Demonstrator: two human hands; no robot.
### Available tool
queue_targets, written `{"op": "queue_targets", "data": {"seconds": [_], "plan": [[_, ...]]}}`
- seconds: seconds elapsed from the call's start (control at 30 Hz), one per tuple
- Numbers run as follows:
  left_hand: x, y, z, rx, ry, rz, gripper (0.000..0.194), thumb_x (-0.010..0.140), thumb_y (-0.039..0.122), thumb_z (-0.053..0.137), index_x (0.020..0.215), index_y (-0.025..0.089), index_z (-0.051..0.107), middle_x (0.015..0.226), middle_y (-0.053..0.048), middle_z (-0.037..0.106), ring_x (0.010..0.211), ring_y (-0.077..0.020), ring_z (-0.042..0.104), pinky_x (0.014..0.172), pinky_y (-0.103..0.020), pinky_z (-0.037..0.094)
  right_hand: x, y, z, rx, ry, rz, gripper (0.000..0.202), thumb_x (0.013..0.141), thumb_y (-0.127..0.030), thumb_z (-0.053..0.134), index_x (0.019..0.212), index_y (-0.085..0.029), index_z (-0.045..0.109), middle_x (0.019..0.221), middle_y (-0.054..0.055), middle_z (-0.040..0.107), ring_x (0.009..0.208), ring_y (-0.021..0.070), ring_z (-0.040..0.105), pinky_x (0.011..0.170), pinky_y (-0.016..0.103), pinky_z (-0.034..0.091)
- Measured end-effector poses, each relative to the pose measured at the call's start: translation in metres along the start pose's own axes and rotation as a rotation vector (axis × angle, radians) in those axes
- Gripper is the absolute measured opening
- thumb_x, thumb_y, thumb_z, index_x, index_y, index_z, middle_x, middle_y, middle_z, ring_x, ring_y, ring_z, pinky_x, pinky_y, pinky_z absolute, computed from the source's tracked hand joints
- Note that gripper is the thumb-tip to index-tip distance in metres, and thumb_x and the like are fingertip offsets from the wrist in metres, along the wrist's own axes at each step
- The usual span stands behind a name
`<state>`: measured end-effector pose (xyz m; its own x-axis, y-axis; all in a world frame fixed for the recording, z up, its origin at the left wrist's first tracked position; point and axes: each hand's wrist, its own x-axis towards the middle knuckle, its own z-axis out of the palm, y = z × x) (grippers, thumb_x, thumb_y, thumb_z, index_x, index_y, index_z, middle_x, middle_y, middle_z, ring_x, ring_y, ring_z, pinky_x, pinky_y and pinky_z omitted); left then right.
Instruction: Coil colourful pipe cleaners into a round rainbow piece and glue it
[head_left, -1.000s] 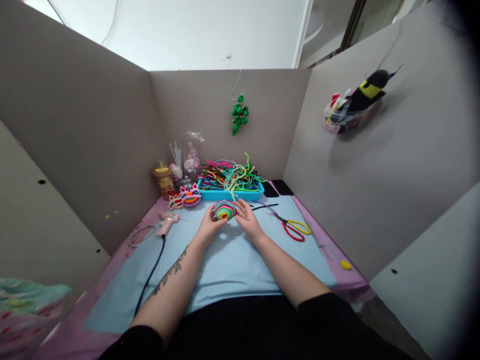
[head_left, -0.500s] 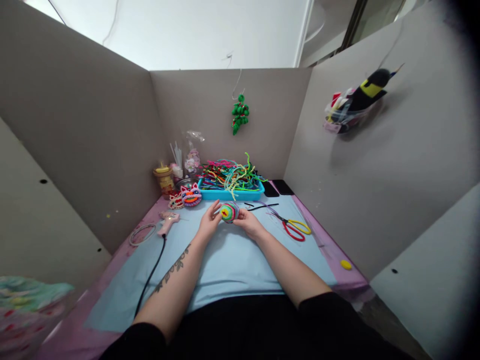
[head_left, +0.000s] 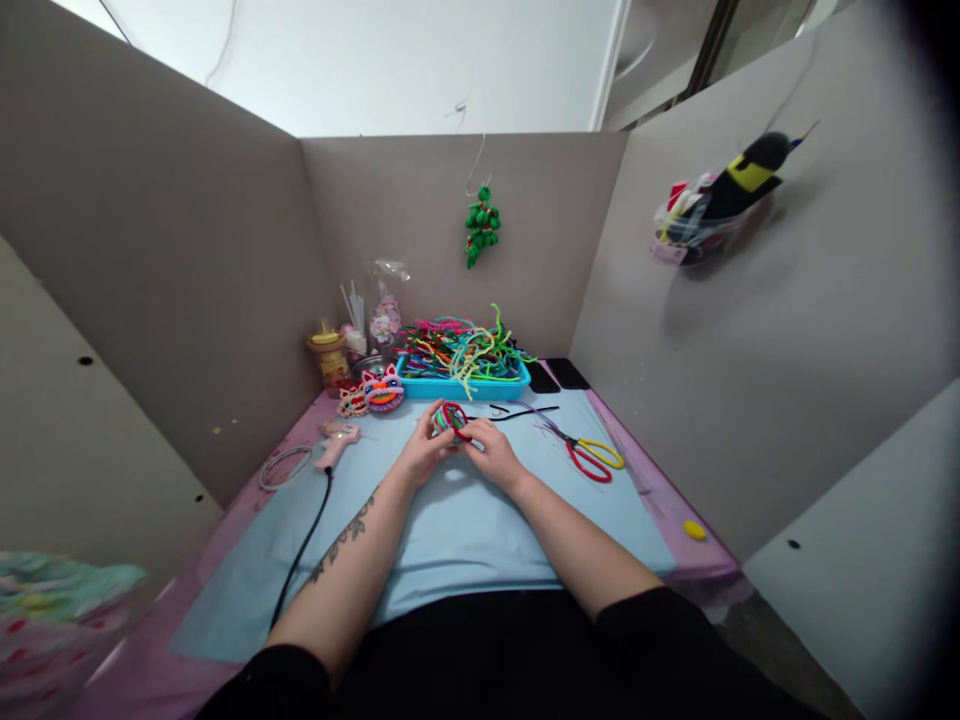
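Between my two hands, just above the light blue cloth, is a small round piece of coiled multicoloured pipe cleaners with a red rim turned toward me. My left hand is closed around its left side. My right hand pinches the rim at its lower right. Part of the piece is hidden behind the fingers. Black pipe cleaner lengths lie on the cloth just beyond my right hand. Scissors with red and yellow handles rest to the right.
A blue tray piled with pipe cleaners stands at the back. Left of it are lion-face pieces and a tub. A pink glue gun with a black cord lies at left. Two dark phones lie back right. Grey partitions surround the table.
The round piece has been turned: its yellow centre with a red mark faced me before, and now the red rim does. My right hand has shifted slightly left along it.
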<state>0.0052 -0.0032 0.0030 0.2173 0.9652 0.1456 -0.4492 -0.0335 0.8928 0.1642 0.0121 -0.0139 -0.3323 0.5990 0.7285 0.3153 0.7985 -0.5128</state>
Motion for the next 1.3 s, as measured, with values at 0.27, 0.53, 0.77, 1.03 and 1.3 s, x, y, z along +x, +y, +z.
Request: {"op": "queue_targets", "data": {"seconds": [0.27, 0.53, 0.77, 1.03, 1.3], "plan": [[0.001, 0.004, -0.005, -0.120, -0.003, -0.029, 0.059, 0.073, 0.029, 0.068, 0.126, 0.031, 0.042, 0.116, -0.006, 0.055, 0.089, -0.0174, 0.060, 0.075, -0.034, 0.051, 0.001, -0.001, -0.007, 0.083, 0.101, 0.116, 0.047, 0.071, -0.016, 0.056, 0.117, -0.024, 0.054, 0.118, 0.008, 0.053, 0.111, 0.0227, 0.048, 0.093, 0.040, 0.038], [-0.004, 0.008, -0.003, -0.088, -0.135, -0.074, 0.065, 0.069, 0.018, 0.069, 0.128, 0.030, 0.044, 0.125, -0.007, 0.051, 0.104, -0.0241, 0.055, 0.079, -0.035, 0.050, 0.007, 0.017, -0.005, 0.571, 0.177, 0.674, 0.029, 0.070, -0.040, 0.061, 0.089, -0.018, 0.061, 0.074, 0.002, 0.063, 0.064, 0.0132, 0.056, 0.055, 0.024, 0.041], [-0.007, 0.007, -0.006, -0.038, -0.230, -0.109, 0.068, 0.063, 0.013, 0.069, 0.126, 0.029, 0.049, 0.125, -0.007, 0.053, 0.102, -0.0249, 0.055, 0.072, -0.029, 0.048, 0.009, 0.009, -0.008, 0.798, 0.135, 0.759, 0.032, 0.056, -0.039, 0.076, 0.070, -0.017, 0.059, 0.051, -0.005, 0.052, 0.043, 0.0067, 0.041, 0.044, 0.021, 0.030], [-0.008, 0.008, -0.007, -0.021, -0.274, -0.148, 0.068, 0.062, 0.016, 0.071, 0.125, 0.026, 0.051, 0.122, -0.009, 0.055, 0.102, -0.0272, 0.055, 0.078, -0.034, 0.047, 0.008, 0.007, -0.014, 0.874, 0.049, 0.828, 0.034, 0.049, -0.038, 0.080, 0.065, -0.017, 0.057, 0.050, -0.005, 0.053, 0.043, 0.0075, 0.042, 0.045, 0.021, 0.030], [-0.007, 0.010, -0.007, -0.019, -0.264, -0.161, 0.064, 0.065, 0.017, 0.069, 0.125, 0.028, 0.051, 0.126, -0.008, 0.053, 0.100, -0.0260, 0.056, 0.075, -0.033, 0.048, 0.010, 0.000, -0.015, 0.910, 0.098, 0.851, 0.039, 0.052, -0.046, 0.077, 0.068, -0.017, 0.056, 0.055, -0.004, 0.052, 0.050, 0.0079, 0.043, 0.047, 0.021, 0.030]]}}
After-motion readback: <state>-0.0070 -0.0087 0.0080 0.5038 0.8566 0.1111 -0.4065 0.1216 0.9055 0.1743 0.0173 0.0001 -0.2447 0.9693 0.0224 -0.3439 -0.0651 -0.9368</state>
